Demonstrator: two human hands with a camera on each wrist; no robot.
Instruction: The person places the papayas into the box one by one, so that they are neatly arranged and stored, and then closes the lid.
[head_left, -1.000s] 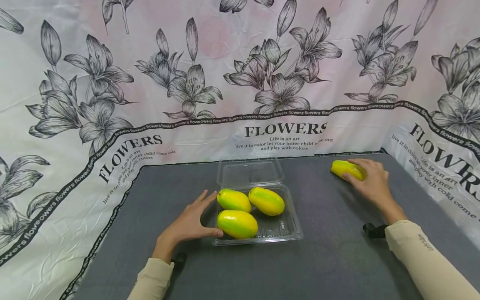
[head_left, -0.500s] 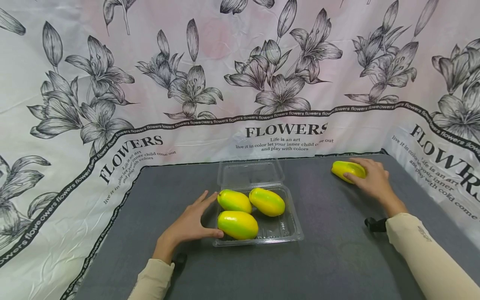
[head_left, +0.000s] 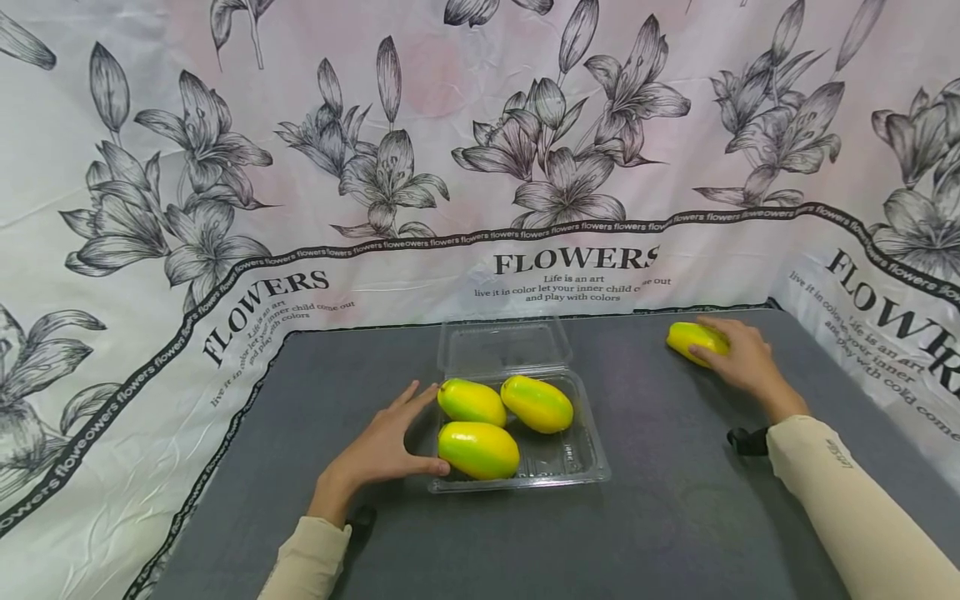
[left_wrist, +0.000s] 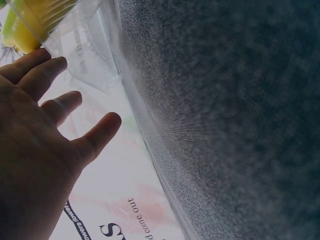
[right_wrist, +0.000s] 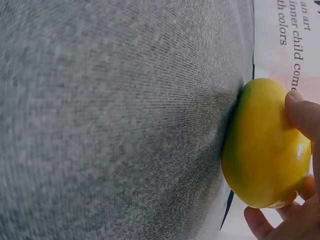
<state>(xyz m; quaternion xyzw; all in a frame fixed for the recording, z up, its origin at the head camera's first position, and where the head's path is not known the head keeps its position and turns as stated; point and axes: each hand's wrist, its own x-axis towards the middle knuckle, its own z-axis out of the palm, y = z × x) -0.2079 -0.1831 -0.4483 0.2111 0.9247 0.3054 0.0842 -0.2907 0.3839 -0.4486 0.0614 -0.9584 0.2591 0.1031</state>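
In the head view, an open clear plastic clamshell box holds 3 yellow-green mangoes, among them a front mango, a back left mango and a back right mango. My left hand spreads its fingers and thumb along the box's left side; the left wrist view shows these fingers extended, close to the clear wall. Far right, my right hand grips another mango on the table. In the right wrist view, the thumb lies across this mango and fingertips curl at its end.
The grey cloth-covered table spreads around the box. The box's lid lies folded back toward the rear edge. A white curtain printed with flowers and lettering borders the table at the back and sides.
The right hand's hold on the far-right mango has shifted slightly. The left hand stays beside the box, and the view has drifted a little.
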